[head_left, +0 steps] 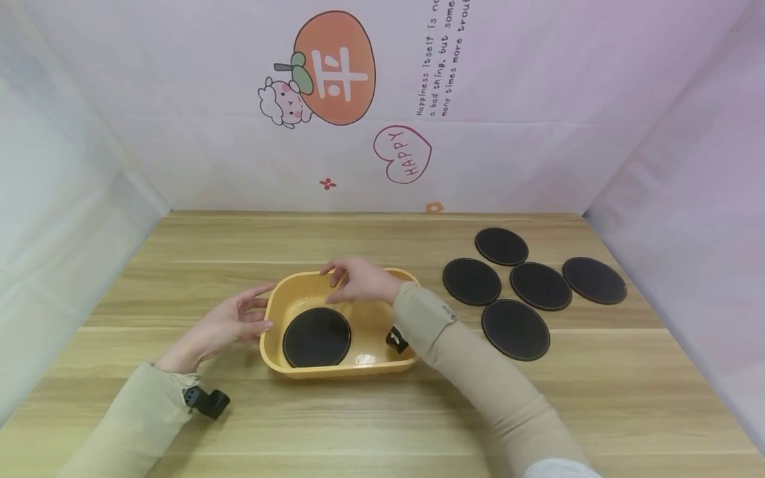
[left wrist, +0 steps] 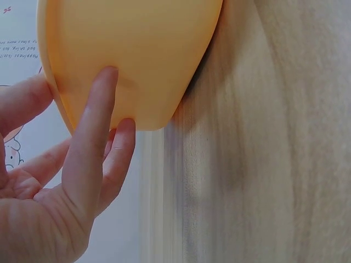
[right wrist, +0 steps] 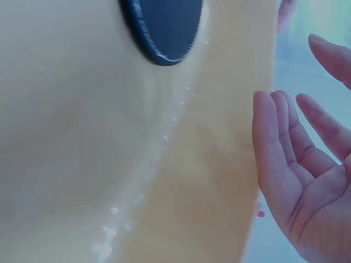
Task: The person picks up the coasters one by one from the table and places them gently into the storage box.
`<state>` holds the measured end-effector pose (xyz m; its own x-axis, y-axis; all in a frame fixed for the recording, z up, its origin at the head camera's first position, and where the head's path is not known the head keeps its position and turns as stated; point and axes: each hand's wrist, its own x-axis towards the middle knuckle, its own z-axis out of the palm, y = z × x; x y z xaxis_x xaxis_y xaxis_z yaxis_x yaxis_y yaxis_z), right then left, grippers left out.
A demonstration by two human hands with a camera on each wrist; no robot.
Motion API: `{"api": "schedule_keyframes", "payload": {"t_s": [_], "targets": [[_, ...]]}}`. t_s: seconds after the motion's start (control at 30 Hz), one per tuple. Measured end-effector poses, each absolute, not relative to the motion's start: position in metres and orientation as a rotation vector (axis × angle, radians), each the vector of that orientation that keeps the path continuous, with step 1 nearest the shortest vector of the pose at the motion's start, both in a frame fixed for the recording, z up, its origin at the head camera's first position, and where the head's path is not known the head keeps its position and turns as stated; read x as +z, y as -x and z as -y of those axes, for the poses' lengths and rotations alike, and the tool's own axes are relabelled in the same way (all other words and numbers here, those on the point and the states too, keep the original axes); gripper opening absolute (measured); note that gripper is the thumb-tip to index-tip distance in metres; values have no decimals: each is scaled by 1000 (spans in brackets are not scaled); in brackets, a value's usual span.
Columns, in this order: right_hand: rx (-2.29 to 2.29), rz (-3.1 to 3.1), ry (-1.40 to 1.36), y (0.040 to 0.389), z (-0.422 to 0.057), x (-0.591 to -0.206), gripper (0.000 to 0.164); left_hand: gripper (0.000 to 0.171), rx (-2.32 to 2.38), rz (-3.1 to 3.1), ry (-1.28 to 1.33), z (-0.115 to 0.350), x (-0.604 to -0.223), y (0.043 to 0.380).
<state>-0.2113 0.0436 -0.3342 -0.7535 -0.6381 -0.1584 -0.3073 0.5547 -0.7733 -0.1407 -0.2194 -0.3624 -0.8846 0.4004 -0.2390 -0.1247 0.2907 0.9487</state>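
A yellow plastic basin [head_left: 373,328] stands on the table, with one round black coaster [head_left: 317,337] lying flat at the left of its floor. My left hand [head_left: 230,318] touches the basin's left end from outside, and in the left wrist view its fairly straight fingers [left wrist: 90,131] rest against the outer wall and rim. Over the basin's far side hovers my right hand [head_left: 366,280], fingers relaxed and slightly bent, with nothing between them. The right wrist view shows that hand's palm [right wrist: 318,208] beside the basin's rim and part of the coaster inside.
Several more black coasters [head_left: 540,285] lie in a loose group on the wooden table [head_left: 358,425], right of the basin. A white printed cloth [head_left: 508,166] hangs behind, and pale cloth walls stand at both sides. Each wrist wears a small black camera [head_left: 206,401].
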Motion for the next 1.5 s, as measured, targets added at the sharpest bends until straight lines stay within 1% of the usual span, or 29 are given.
{"api": "schedule_keyframes", "payload": {"t_s": [0.43, 0.73, 0.93, 1.17, 1.4, 1.5], "targets": [[-1048, -2395, 844, 203, -70, -304, 50, 77, 1636, -2120, -262, 222, -364, 142], [-945, -2498, 817, 193, -105, -287, 59, 77, 1618, -2126, -254, 222, -364, 144], [-914, -2570, 824, 189, -130, -279, 58, 78, 1627, -2117, -258, 223, -365, 145], [-935, -2598, 774, 185, -155, -284, 56, 77, 1630, -2118, -243, 222, -365, 143], [-931, -2681, 772, 179, -182, -303, 52, 77, 1626, -2125, -229, 220, -364, 143], [-927, -2726, 727, 176, -195, -312, 51, 77, 1627, -2127, -228, 220, -364, 143]]}}
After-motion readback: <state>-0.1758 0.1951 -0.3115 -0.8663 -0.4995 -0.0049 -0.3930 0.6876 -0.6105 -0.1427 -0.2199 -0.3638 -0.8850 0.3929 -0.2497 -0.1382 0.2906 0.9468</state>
